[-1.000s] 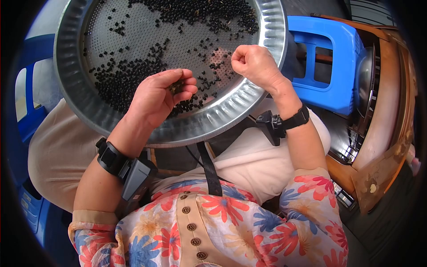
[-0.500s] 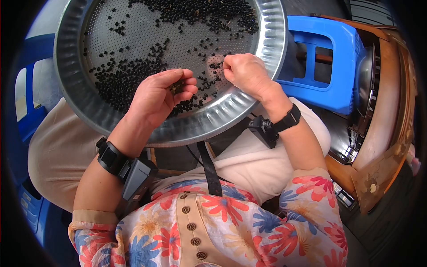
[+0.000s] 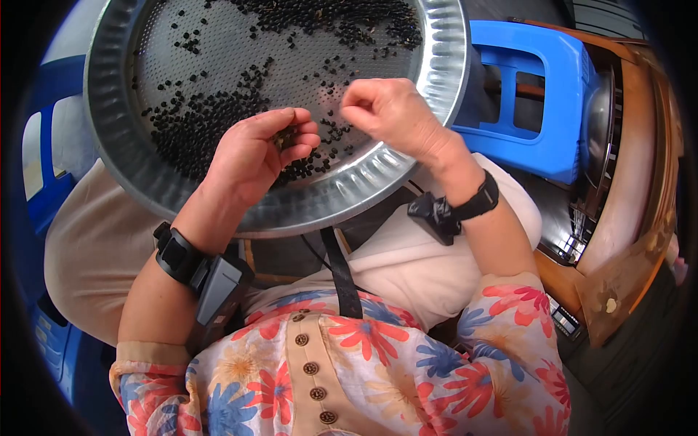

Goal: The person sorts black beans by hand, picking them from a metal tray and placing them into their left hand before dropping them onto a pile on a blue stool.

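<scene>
Black beans [image 3: 200, 131] lie in heaps and loose across a round metal tray [image 3: 349, 190] with a perforated bottom and a fluted rim. My left hand [image 3: 262, 145] is cupped over the near part of the tray, its fingers curled round some small brownish bits that show only in part. To its right, my right hand [image 3: 392, 116] is above the tray with thumb and forefinger pressed together; whatever they hold, if anything, is too small to make out. The two hands are apart.
A blue plastic stool [image 3: 556, 102] stands right of the tray, beside wooden furniture [image 3: 618, 218] and a round metal lid or pan. More blue plastic seating [image 3: 43, 182] is at the left. The tray's near side lies over my legs [image 3: 102, 254].
My right hand has moved slightly left and up, towards my left hand. My left hand and the tray have shifted very slightly left in view.
</scene>
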`<state>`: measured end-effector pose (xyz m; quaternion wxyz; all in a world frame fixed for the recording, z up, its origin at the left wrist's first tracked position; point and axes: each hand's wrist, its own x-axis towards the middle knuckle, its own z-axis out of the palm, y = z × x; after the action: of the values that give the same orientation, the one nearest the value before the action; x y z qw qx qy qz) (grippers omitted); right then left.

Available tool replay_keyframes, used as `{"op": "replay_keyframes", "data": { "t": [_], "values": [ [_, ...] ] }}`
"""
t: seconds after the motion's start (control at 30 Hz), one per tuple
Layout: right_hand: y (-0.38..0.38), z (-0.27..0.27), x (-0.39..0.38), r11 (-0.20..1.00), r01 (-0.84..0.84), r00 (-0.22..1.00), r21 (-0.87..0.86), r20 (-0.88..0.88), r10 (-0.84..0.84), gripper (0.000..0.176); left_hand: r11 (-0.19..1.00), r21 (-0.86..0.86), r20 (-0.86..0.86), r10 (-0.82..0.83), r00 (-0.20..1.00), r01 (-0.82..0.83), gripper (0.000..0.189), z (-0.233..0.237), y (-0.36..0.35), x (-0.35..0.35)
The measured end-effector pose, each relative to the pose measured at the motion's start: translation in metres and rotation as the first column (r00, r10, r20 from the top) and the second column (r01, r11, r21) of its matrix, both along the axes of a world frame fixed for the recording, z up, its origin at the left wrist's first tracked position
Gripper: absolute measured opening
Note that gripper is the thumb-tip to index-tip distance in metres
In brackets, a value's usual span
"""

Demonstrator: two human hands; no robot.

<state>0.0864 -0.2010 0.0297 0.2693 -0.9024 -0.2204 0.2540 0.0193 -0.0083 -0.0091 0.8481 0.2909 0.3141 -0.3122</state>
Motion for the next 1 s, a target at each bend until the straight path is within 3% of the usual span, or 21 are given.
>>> {"op": "replay_keyframes", "data": {
  "t": [0.03, 0.07, 0.13, 0.27, 0.33, 0.47, 0.63, 1.0],
  "values": [
    [-0.007, -0.002, 0.004, 0.994, -0.011, 1.000, -0.107, -0.008, 0.010, 0.013, 1.000, 0.000, 0.005, 0.009, 1.000, -0.009, 0.021, 0.000, 0.000, 0.001],
    [-0.011, -0.005, 0.006, 0.994, -0.012, 1.000, -0.107, -0.009, 0.011, 0.013, 1.000, 0.000, 0.005, 0.010, 1.000, -0.010, 0.021, -0.001, 0.001, 0.001],
    [-0.016, -0.009, 0.007, 0.937, -0.179, 0.978, -0.300, -0.161, 0.135, 0.011, 1.000, -0.011, 0.008, 0.014, 1.000, -0.014, 0.021, -0.002, 0.002, 0.002],
    [-0.011, -0.007, -0.001, 0.931, -0.213, 0.972, -0.295, -0.156, 0.173, 0.013, 0.999, -0.010, 0.031, 0.039, 0.999, -0.039, 0.021, 0.000, 0.006, 0.004],
    [-0.011, -0.010, -0.004, 0.940, -0.179, 0.984, -0.291, -0.031, 0.178, 0.011, 0.998, 0.008, 0.014, 0.064, 0.998, -0.064, 0.021, 0.003, 0.008, 0.006],
    [-0.010, -0.011, -0.003, 0.957, -0.098, 0.992, -0.274, 0.052, 0.117, 0.011, 0.997, 0.010, 0.023, 0.073, 0.997, -0.074, 0.021, 0.003, 0.012, 0.004],
    [0.002, -0.016, -0.009, 0.990, -0.101, 0.986, -0.099, 0.126, 0.113, 0.009, 0.997, 0.025, 0.017, 0.078, 0.997, -0.079, 0.022, 0.003, 0.016, 0.004],
    [0.020, -0.013, -0.004, 0.970, -0.149, 0.979, -0.194, 0.111, 0.172, 0.009, 0.988, -0.025, 0.065, 0.156, 0.986, -0.154, 0.022, 0.008, 0.039, 0.006]
  ]
}}
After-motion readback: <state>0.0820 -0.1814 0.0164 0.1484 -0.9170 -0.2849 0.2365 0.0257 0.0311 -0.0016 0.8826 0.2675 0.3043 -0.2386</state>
